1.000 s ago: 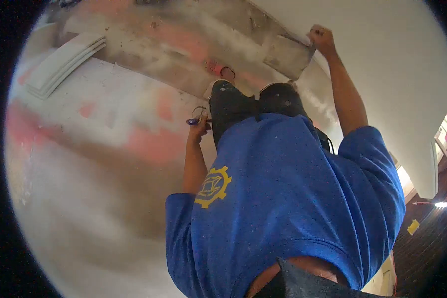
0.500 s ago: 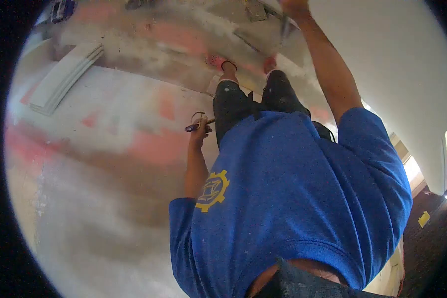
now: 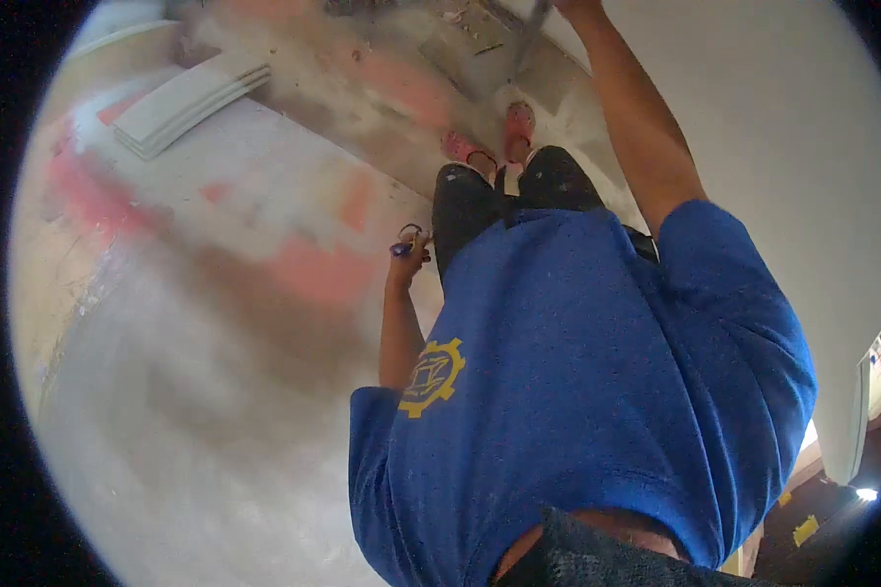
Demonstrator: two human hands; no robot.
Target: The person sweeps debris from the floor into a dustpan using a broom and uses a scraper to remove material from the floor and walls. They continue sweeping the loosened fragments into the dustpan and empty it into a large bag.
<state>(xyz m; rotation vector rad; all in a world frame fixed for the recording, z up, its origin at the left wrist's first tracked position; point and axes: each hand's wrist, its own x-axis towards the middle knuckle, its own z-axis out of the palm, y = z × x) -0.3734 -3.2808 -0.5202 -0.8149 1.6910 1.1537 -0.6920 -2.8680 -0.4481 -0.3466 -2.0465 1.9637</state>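
Note:
My left hand (image 3: 413,256) hangs beside my left thigh, its fingers closed round a small tool with a dark blue handle (image 3: 401,249) and a thin dark loop above it. At the top edge, partly cut off, my right hand (image 3: 579,8) is raised at the end of my stretched arm, next to a large pale panel (image 3: 803,147). A long grey tool (image 3: 531,41), blurred, extends down from its fingers. My right fingertips are out of frame.
Stacked white strips (image 3: 191,103) lie at the upper left on a pale surface with pink and brown stains (image 3: 215,421). My feet in pink clogs (image 3: 520,121) stand on a dusty floor. Yellow tape pieces (image 3: 806,530) show at the lower right.
The view has shifted, so the white strips appear farther right and my clogs show more fully. The grey tool has swung leftward beneath my right hand. My left hand keeps its hold.

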